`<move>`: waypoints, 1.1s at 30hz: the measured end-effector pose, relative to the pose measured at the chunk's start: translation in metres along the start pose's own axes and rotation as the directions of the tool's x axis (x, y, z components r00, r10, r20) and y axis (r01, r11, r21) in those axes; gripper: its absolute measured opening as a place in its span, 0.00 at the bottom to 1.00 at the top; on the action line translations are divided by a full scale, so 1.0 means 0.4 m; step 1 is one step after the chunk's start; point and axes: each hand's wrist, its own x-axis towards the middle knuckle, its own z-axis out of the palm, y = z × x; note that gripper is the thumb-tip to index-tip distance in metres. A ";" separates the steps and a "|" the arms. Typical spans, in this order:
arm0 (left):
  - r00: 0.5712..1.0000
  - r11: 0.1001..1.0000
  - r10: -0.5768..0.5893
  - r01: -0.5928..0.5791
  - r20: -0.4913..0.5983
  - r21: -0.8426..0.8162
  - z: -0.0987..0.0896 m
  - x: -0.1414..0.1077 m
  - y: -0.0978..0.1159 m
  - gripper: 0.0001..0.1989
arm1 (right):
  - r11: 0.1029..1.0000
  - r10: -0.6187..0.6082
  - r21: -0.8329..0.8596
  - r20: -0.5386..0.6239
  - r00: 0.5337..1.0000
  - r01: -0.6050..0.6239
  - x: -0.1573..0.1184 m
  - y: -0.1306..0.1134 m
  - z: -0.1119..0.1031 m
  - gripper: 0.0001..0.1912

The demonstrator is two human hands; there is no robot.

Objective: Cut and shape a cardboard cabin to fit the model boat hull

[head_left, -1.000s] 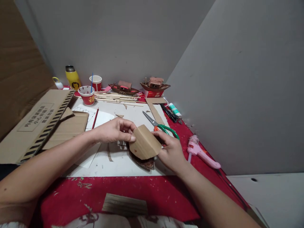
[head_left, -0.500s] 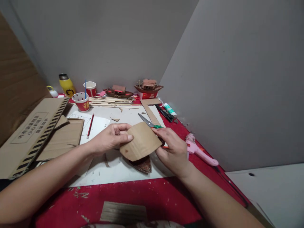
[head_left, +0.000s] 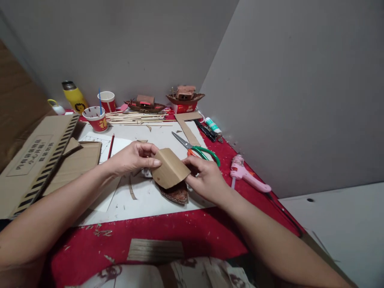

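Note:
A small piece of brown cardboard (head_left: 170, 170), bent along a crease, is held between both hands. My left hand (head_left: 135, 158) pinches its left edge, thumb on top. My right hand (head_left: 207, 176) grips the right edge, with some fingers hidden behind it. Directly below lies a brown model boat hull (head_left: 177, 195), partly covered by the cardboard. Scissors (head_left: 199, 150) with green and orange handles rest on the white sheet (head_left: 144, 212) just beyond my right hand.
A pink glue gun (head_left: 247, 176) lies at the right. Behind stand two model boats (head_left: 145, 103), thin sticks (head_left: 135, 117), paper cups (head_left: 99, 120) and a yellow bottle (head_left: 75, 98). At the left are a printed cardboard box (head_left: 33, 152) and a red pencil (head_left: 111, 146).
The cardboard has gone from nearly flat to folded along a crease between my hands. My right hand has shifted left, uncovering the scissors' handles. The view has tilted slightly.

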 end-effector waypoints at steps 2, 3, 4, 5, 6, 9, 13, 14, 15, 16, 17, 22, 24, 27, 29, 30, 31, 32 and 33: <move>1.000 0.995 0.018 -0.017 -0.002 0.100 -0.009 0.005 -0.006 0.12 | 0.999 0.034 -0.012 0.033 0.999 -0.033 0.003 0.002 0.001 0.06; 1.000 0.988 0.026 -0.026 -0.001 0.150 -0.013 0.006 -0.008 0.12 | 0.999 0.043 -0.029 0.050 0.998 -0.042 0.004 0.004 0.001 0.06; 0.999 0.980 0.036 -0.035 0.002 0.194 -0.017 0.007 -0.010 0.12 | 0.997 0.054 -0.050 0.071 0.996 -0.050 0.005 0.006 0.001 0.06; 0.999 0.971 0.045 -0.045 0.008 0.236 -0.021 0.008 -0.012 0.12 | 0.996 0.064 -0.073 0.088 0.994 -0.057 0.006 0.008 0.001 0.05; 0.999 0.959 0.052 -0.054 0.014 0.277 -0.026 0.008 -0.014 0.13 | 0.994 0.072 -0.095 0.105 0.992 -0.062 0.006 0.010 0.002 0.05; 0.997 0.914 0.075 -0.081 0.030 0.396 -0.036 0.009 -0.015 0.13 | 0.988 0.091 -0.133 0.136 0.986 -0.073 0.006 0.012 0.004 0.03; 0.994 0.871 0.091 -0.106 0.054 0.479 -0.042 0.008 -0.011 0.12 | 0.982 0.114 -0.172 0.176 0.978 -0.084 0.004 0.007 0.006 0.01; 0.993 0.866 0.099 -0.118 0.064 0.485 -0.042 0.008 -0.010 0.11 | 0.981 0.117 -0.176 0.182 0.976 -0.085 0.003 0.006 0.006 0.01; 0.991 0.862 0.112 -0.133 0.073 0.489 -0.042 0.008 -0.010 0.10 | 0.980 0.118 -0.178 0.181 0.976 -0.086 0.002 0.004 0.006 0.01; 0.988 0.859 0.130 -0.153 0.080 0.489 -0.041 0.009 -0.010 0.10 | 0.980 0.119 -0.182 0.173 0.978 -0.087 0.000 0.003 0.006 0.01; 0.985 0.855 0.152 -0.173 0.084 0.488 -0.041 0.009 -0.011 0.09 | 0.979 0.116 -0.187 0.163 0.980 -0.085 -0.001 0.002 0.006 0.01; 0.972 0.838 0.212 -0.233 0.100 0.493 -0.041 0.012 -0.023 0.10 | 0.972 0.116 -0.222 0.159 0.980 -0.079 -0.002 -0.001 0.007 0.01; 0.967 0.828 0.235 -0.254 0.103 0.499 -0.041 0.014 -0.029 0.10 | 0.970 0.121 -0.227 0.163 0.979 -0.083 -0.002 -0.002 0.006 0.01; 0.965 0.820 0.245 -0.257 0.093 0.512 -0.039 0.016 -0.033 0.11 | 0.972 0.120 -0.219 0.154 0.981 -0.084 -0.002 -0.001 0.005 0.01; 0.967 0.818 0.240 -0.249 0.085 0.518 -0.038 0.018 -0.034 0.11 | 0.971 0.125 -0.223 0.158 0.980 -0.088 -0.002 0.000 0.004 0.01; 0.968 0.817 0.238 -0.246 0.083 0.522 -0.037 0.018 -0.034 0.11 | 0.969 0.131 -0.230 0.164 0.978 -0.091 -0.002 0.001 0.004 0.01; 0.968 0.814 0.237 -0.246 0.086 0.526 -0.037 0.019 -0.034 0.11 | 0.966 0.141 -0.239 0.172 0.975 -0.098 -0.002 0.001 0.004 0.01; 0.968 0.811 0.233 -0.245 0.092 0.531 -0.037 0.020 -0.034 0.10 | 0.963 0.152 -0.249 0.183 0.971 -0.104 -0.002 0.001 0.004 0.01; 0.969 0.807 0.226 -0.245 0.103 0.538 -0.038 0.021 -0.034 0.10 | 0.960 0.162 -0.259 0.195 0.967 -0.109 -0.002 0.001 0.004 0.01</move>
